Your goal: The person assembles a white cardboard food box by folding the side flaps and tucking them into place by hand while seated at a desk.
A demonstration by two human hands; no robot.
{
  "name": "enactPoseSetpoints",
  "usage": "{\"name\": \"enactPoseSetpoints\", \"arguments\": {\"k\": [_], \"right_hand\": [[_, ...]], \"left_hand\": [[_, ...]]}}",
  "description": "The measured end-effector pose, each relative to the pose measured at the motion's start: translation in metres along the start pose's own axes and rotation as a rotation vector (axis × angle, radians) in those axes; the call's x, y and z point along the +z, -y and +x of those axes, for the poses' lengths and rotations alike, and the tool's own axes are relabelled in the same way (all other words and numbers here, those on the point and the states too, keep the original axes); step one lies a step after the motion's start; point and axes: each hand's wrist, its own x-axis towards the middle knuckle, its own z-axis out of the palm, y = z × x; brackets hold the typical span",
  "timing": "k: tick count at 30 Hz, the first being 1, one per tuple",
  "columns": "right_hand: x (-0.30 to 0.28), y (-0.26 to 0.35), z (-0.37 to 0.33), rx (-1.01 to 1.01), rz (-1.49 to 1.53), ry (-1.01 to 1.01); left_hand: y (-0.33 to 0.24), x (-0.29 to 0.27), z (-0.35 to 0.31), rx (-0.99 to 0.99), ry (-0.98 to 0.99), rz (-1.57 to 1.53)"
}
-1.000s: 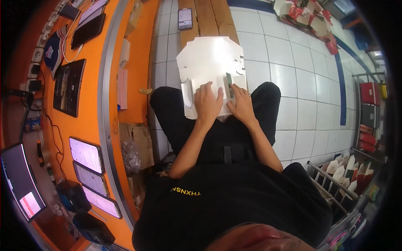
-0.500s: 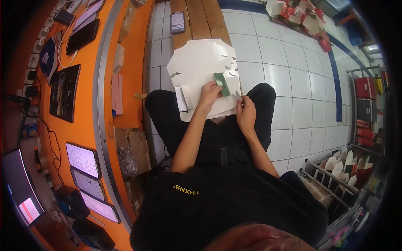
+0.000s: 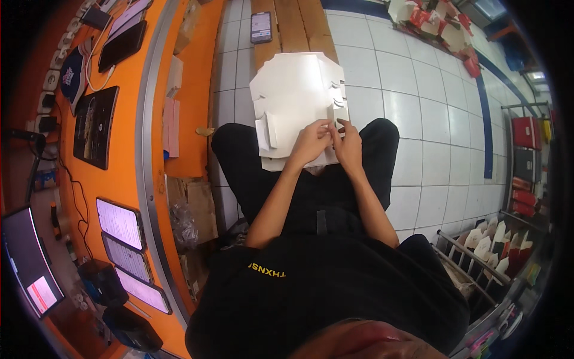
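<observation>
A white die-cut cardboard box blank lies on a wooden bench between my knees, more sheet edges showing under its near side. A flap on its left side stands partly folded up. My left hand reaches over the blank, its fingers closed at the folded right-hand flap. Beside it, nearly touching, my right hand grips the same flap from the outer edge with bent fingers. Part of that flap is hidden behind the fingertips.
A phone rests on the bench's far end. To the left runs an orange table with a metal edge, bearing phones, a tablet and a cap. Red-and-white folded cartons are piled at far right; a metal rack holds more.
The green underside of the right flap no longer shows; that flap now stands folded. My left hand has moved right and nearer, and my right hand has shifted inward beside it.
</observation>
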Motion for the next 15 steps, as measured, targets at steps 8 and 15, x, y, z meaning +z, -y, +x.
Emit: {"name": "enactPoseSetpoints", "arguments": {"k": [8,15], "right_hand": [[-0.010,-0.010,0.003,0.051,0.137,0.074],[-0.023,0.009,-0.004,-0.049,0.152,0.096]], "left_hand": [[-0.017,-0.113,-0.027,-0.189,-0.554,0.150],[-0.003,-0.102,-0.024,-0.295,-0.164,-0.329]]}}
